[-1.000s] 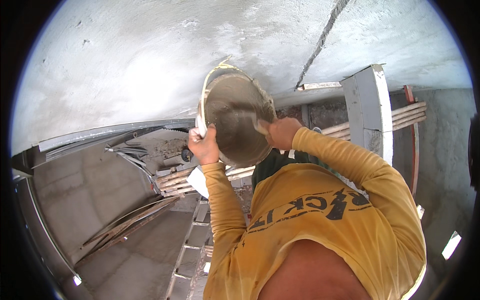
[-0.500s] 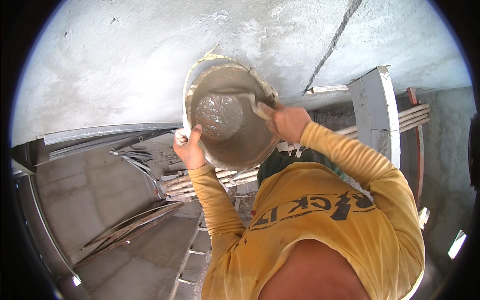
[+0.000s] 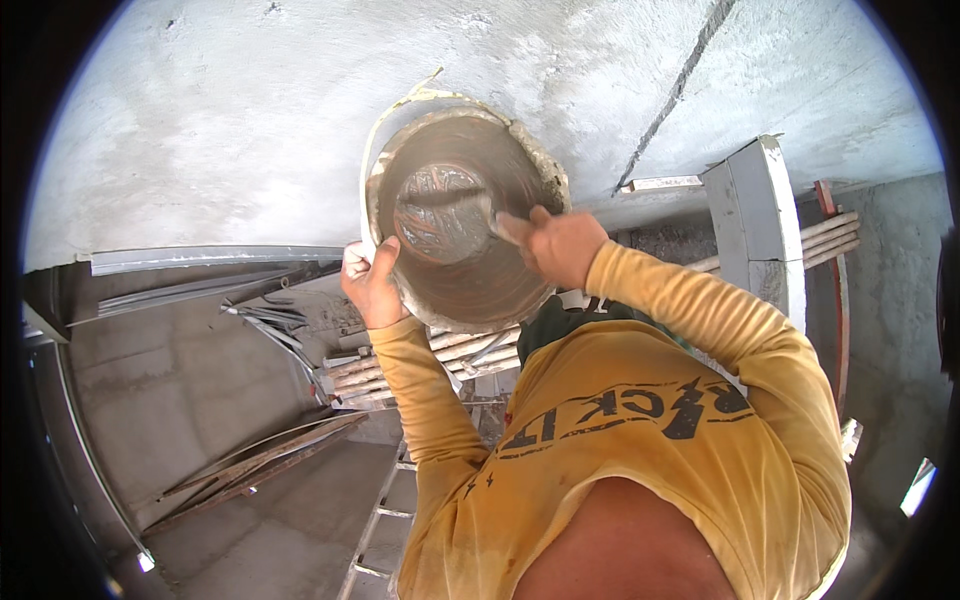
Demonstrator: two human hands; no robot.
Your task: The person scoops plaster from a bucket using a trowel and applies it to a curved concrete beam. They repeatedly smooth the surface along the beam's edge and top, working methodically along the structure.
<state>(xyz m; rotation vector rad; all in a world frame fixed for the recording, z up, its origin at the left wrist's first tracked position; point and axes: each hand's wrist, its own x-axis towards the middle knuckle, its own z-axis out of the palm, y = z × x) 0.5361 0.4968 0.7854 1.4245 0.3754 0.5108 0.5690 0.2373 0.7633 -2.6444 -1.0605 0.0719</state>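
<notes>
My left hand (image 3: 371,285) grips the near-left rim of a round, mortar-crusted bucket (image 3: 492,148), with its thumb over the edge. The bucket is tilted so its inside faces me, and wet grey mortar (image 3: 432,222) lies at the bottom. In my right hand (image 3: 565,247), at the bucket's right side, is the handle of a trowel (image 3: 512,227). Its blade reaches into the mortar, smeared grey and partly blurred. A pale yellowish bail (image 3: 368,150) loops along the bucket's left and far side.
A rough grey plastered surface (image 3: 250,130) spans the far side. Below are stacked bamboo poles (image 3: 365,378), a ladder (image 3: 375,530), long boards (image 3: 260,465) and metal strips (image 3: 270,320). At the right stands a grey block column (image 3: 755,215) beside more poles (image 3: 830,235).
The bucket has shifted slightly up in the view, left hand with it. My right hand and the trowel have swung lower and nearer within the bucket, through the mortar.
</notes>
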